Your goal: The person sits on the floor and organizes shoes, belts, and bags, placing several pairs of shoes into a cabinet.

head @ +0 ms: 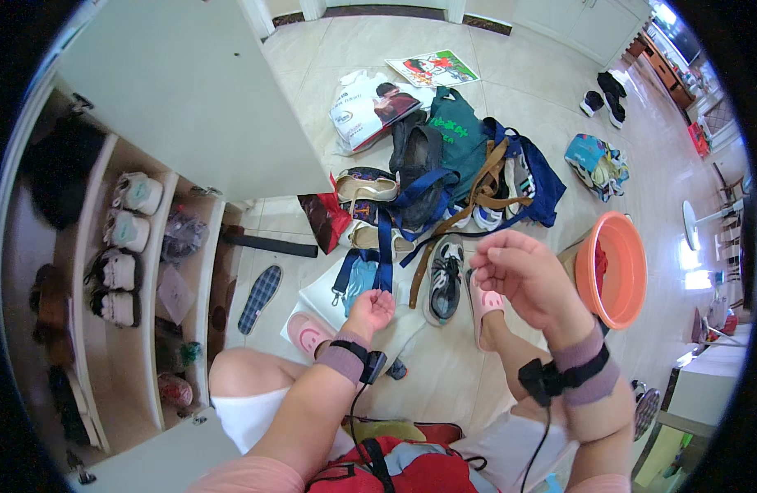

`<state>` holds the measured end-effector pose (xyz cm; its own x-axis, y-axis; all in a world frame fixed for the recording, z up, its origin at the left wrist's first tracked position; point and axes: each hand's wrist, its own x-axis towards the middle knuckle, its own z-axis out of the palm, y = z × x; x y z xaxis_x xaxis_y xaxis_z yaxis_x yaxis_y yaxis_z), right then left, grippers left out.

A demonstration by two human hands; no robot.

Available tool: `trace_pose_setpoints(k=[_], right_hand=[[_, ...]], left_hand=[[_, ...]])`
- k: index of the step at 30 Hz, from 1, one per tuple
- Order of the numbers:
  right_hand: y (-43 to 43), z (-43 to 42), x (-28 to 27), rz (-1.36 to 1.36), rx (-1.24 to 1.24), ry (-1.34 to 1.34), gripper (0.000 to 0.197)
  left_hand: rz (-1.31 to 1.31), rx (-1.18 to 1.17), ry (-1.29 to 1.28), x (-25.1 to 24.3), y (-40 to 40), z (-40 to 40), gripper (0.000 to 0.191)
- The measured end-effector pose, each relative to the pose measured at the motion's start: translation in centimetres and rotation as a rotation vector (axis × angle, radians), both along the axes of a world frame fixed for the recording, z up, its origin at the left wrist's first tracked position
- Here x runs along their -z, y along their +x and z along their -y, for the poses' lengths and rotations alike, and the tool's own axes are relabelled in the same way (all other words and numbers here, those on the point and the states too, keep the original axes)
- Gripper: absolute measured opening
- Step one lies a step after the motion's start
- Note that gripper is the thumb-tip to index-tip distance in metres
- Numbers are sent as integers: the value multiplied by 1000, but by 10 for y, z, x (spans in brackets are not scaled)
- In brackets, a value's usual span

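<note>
My left hand (373, 313) hovers with curled fingers and an upturned palm, near the blue straps (385, 252) and a light blue pouch (361, 278); nothing shows in it. My right hand (517, 280) is raised above a pink slipper (486, 299), its fingers bent; whether it holds something small cannot be told. Between the hands a grey and black sneaker (446, 280) lies on the floor. Beyond it is a heap with beige flat shoes (367, 185), a black shoe (420, 154), a green bag (458, 138), a brown strap (489, 169) and a navy blue bag (541, 179).
An open shoe cabinet (215, 246) with white sneakers (138, 194) stands at left. A checked insole (259, 300) lies beside it. An orange basin (625, 271) is at right. Farther off are a white printed bag (369, 114), a colourful bag (594, 163) and black shoes (612, 98).
</note>
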<state>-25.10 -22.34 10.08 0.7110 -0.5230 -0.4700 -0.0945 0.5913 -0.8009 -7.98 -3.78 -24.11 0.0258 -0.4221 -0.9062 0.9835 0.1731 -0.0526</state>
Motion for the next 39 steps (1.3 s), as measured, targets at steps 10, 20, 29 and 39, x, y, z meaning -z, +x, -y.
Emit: trace_pose_setpoints(k=[10, 20, 29, 39], right_hand=[[188, 119, 231, -208, -445, -1034, 18], [241, 138, 297, -293, -803, -1334, 27], [286, 159, 328, -321, -1345, -1453, 26], [283, 199, 350, -168, -1343, -1374, 21]], left_hand=[[92, -44, 8, 49, -2, 49, 22], [78, -62, -15, 70, 9, 86, 24], [151, -49, 147, 78, 17, 127, 22], [377, 221, 313, 31, 8, 163, 36]])
